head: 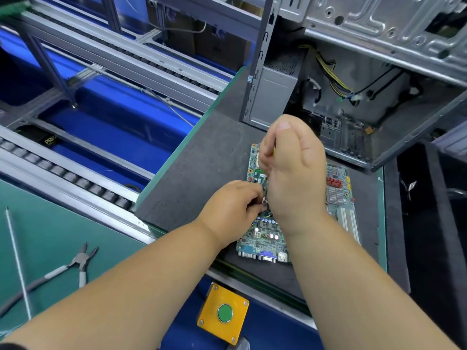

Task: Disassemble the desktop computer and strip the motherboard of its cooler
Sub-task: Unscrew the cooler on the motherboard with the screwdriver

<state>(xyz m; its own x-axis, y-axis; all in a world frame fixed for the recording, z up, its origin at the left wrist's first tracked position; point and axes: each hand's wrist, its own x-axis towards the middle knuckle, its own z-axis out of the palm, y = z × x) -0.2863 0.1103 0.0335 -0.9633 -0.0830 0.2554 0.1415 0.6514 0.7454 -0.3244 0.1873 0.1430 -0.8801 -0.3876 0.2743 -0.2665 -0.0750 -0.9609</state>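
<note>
The gutted computer case (353, 72) lies open at the far right corner of the dark tabletop (197, 160), loose yellow and black cables (336, 82) hanging inside it, while the motherboard (338, 198) rests flat on the mat near the tabletop's near edge, its port row facing me. My right hand (293, 168) is raised over the middle of the board, fingers curled tight round a slim tool whose yellowish handle (274, 147) just shows between thumb and forefinger; I judge it a screwdriver, though its tip is hidden. My left hand (232, 210) sits low on the board's left side, fingers bent and pinching something small at the point where the tool comes down; what it is I cannot tell. No cooler is visible, as my hands cover that patch. The risk I see from here: the tool could slip off a fastener I cannot see and gouge the traces or the small capacitors (267, 221) just below my fingers, and a freed screw could roll off toward the roller conveyor (63, 170) beyond the left edge. Side cutters (80, 261) lie unused on the green bench to my left, and a yellow box with a green button (223, 313) hangs below the near edge.
</note>
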